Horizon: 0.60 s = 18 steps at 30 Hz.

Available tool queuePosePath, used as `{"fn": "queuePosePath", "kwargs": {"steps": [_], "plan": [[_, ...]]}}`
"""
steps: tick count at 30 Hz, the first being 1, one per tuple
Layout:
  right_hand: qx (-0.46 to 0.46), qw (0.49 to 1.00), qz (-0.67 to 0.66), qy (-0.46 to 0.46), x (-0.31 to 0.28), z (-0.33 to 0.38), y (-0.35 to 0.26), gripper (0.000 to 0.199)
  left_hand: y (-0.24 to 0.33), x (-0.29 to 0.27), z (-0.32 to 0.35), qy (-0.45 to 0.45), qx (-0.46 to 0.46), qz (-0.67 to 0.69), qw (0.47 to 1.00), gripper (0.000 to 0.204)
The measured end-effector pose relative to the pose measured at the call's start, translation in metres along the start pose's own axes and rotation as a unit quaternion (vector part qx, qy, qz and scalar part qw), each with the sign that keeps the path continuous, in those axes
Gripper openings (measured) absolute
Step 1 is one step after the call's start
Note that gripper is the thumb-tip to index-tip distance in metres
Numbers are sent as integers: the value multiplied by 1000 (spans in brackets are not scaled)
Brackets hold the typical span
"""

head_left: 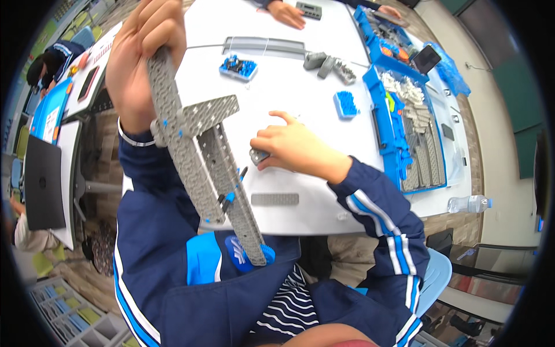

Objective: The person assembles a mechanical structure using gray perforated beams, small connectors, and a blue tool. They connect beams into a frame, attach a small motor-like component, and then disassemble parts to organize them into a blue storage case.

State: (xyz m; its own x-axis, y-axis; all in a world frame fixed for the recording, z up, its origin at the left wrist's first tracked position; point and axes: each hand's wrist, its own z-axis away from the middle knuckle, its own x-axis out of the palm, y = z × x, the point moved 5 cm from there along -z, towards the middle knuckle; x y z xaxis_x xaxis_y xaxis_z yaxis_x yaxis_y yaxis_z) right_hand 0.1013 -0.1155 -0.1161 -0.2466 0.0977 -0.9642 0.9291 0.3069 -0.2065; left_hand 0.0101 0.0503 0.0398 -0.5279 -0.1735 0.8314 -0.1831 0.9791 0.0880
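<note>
A gray frame (202, 156) made of long strips with holes is held up over the white counter (289, 87) by the left hand (141, 58), fingers curled tight around its top. A small gray piece (258, 155) is pinched on the counter by the right hand (295, 147).
</note>
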Motion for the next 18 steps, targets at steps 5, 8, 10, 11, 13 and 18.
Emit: {"fn": "queuePosePath", "kwargs": {"steps": [5, 8, 10, 11, 13, 18], "plan": [[99, 981, -89, 143, -85, -40, 155, 37, 52, -8, -3, -22, 22, -16, 999, 26], [285, 946, 76, 137, -112, -70, 281, 61, 65, -14, -10, -18, 9, -17, 1000, 25], [429, 894, 116, 53, -100, -66, 348, 65, 68, -16, -12, -18, 12, -18, 1000, 24], [505, 861, 58, 20, -88, -58, 375, 64, 70, -15, -13, -21, 9, -17, 1000, 24], [544, 834, 79, 40, -71, -52, 409, 58, 75, -14, -14, -21, 4, -11, 1000, 25], [502, 854, 129, 51, -37, -58, 449, 58, 85, -3, -18, -33, -49, -19, 998, 26]]}}
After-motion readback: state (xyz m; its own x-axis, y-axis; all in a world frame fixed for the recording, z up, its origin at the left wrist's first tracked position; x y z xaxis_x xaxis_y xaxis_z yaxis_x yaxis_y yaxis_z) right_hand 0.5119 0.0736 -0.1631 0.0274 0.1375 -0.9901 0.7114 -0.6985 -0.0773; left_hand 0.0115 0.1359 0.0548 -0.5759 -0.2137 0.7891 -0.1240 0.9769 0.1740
